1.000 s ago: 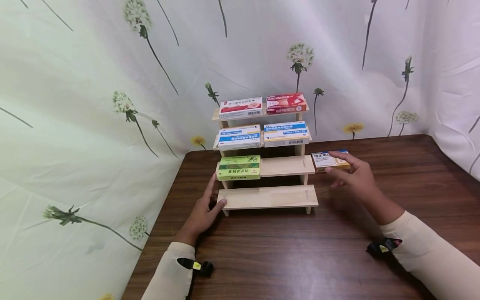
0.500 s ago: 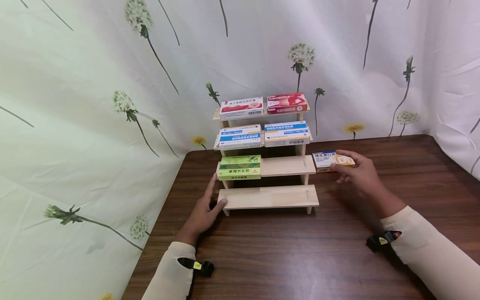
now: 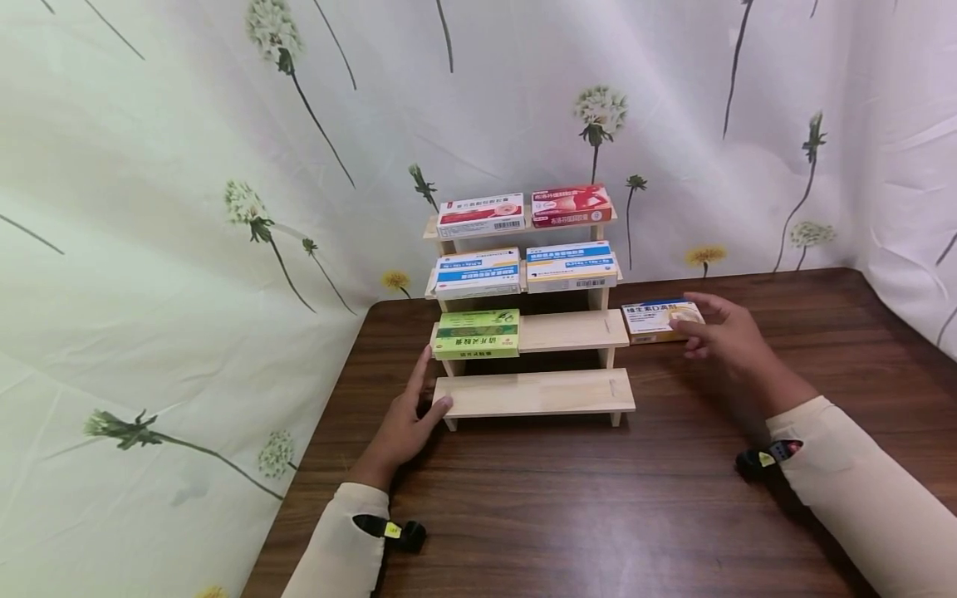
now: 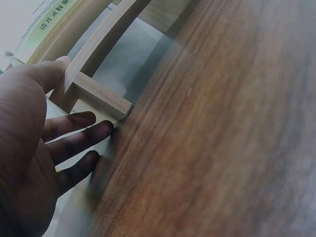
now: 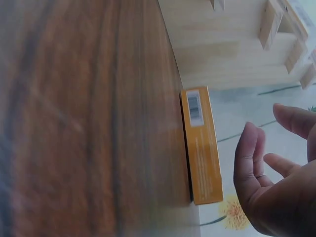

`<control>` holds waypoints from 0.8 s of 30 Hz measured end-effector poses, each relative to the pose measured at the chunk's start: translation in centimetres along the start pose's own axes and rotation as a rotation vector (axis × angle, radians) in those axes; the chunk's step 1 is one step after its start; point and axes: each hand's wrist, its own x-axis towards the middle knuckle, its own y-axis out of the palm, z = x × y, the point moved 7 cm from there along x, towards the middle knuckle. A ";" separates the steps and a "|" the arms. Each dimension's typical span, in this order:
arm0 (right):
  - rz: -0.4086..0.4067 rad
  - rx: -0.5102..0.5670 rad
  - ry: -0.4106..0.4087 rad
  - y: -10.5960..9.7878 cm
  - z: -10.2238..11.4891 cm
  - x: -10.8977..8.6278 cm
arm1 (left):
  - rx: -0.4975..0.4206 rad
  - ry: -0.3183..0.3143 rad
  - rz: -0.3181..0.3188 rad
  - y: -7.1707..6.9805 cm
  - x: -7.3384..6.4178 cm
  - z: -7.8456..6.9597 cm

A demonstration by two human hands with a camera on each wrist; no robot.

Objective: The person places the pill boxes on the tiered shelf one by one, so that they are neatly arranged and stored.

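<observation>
My left hand rests at the left end of a light wooden stepped rack, its thumb on the lowest step and its fingers stretched along the side. The left wrist view shows that thumb against the wood, the other fingers loosely spread. Beside the rack's right end, a white, blue and orange medicine box lies flat on the table. My right hand hovers over the box's right end, thumb overlapping it in the head view. Seen from the right wrist, a gap separates the fingers from the box.
A green medicine box lies on the rack's second step, left half. Two blue-and-white boxes occupy the third step. On top sit a white-and-red box and a red box. A dandelion-print cloth hangs behind the brown table.
My right hand has drawn back to the right, uncovering more of the white, blue and orange medicine box. The left hand and the rack stay where they were.
</observation>
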 end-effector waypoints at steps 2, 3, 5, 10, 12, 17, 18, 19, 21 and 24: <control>0.003 -0.050 0.003 -0.3 -0.1 0.2 | -0.002 -0.001 -0.002 0.0 0.0 0.0; 0.003 -0.082 0.007 -0.5 -0.2 0.3 | -0.002 0.000 -0.002 0.0 0.0 0.0; 0.004 -0.142 0.014 -0.8 -0.4 0.6 | -0.003 0.000 -0.002 0.0 0.0 0.0; 0.015 -0.187 0.053 -1.4 -1.3 1.4 | 0.004 0.007 -0.002 0.0 -0.1 0.0; 0.026 -0.190 0.066 -1.7 -1.7 1.6 | 0.004 0.010 -0.002 0.0 -0.1 0.0; 0.038 -0.191 0.095 -2.1 -2.3 1.9 | -0.001 0.000 -0.003 0.0 -0.1 0.0; 0.039 -0.189 0.099 -2.2 -2.3 1.9 | 0.003 0.003 -0.004 0.0 -0.1 0.0; 0.037 -0.180 0.106 -2.2 -2.4 1.9 | 0.004 0.001 -0.005 0.0 -0.1 -0.1; 0.044 -0.164 0.115 -2.2 -2.5 2.0 | 0.005 -0.002 -0.007 0.1 -0.1 -0.1; 0.070 -0.157 0.121 -2.2 -2.6 2.1 | 0.008 -0.001 -0.008 0.1 -0.1 0.0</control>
